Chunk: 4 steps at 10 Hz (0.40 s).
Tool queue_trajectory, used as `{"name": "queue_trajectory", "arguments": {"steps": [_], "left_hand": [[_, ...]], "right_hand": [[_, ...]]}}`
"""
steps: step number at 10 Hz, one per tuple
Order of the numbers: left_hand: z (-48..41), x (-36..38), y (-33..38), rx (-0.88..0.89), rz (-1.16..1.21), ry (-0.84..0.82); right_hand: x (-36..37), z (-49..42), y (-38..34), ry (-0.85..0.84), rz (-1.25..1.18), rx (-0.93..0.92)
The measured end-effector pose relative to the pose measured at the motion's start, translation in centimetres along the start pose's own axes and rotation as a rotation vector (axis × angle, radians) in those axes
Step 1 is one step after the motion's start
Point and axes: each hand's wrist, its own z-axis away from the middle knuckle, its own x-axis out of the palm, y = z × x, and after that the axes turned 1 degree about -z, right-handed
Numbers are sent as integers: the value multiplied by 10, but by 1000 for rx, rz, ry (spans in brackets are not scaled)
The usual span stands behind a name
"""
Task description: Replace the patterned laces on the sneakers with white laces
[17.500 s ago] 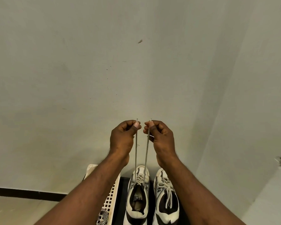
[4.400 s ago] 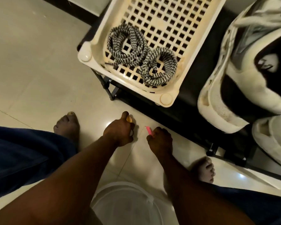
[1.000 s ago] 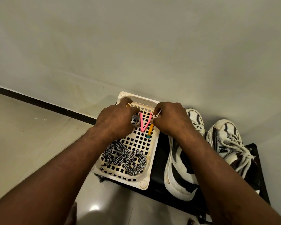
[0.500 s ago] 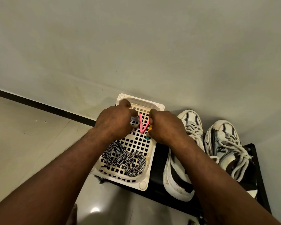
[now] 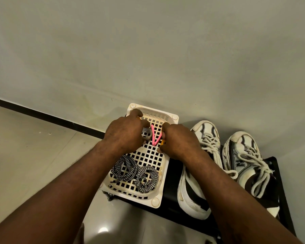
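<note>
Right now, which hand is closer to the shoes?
Right. The right hand is at the edge of the basket, beside the nearer shoe; the left hand, gripping a small roll, is across the basket, farther.

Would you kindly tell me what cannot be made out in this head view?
Small grey object: mostly covered by the left hand; identity unclear.
Yellow item: nearly hidden under the right hand.
Pink V-shaped piece: one end vanishes behind the right hand; grip unclear.
Sneaker beside the basket: its middle is hidden by the right forearm.
</note>
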Motion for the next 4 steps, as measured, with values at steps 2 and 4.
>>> {"name": "queue_trajectory", "arguments": {"steps": [2,4], "left_hand": [[-2,3,-1,6,22,-1],[0,-2,1,47,16,34]], "right_hand": [[-2,-1,1,6,-24,-4],[-10,0,3,72,-122,38]]}}
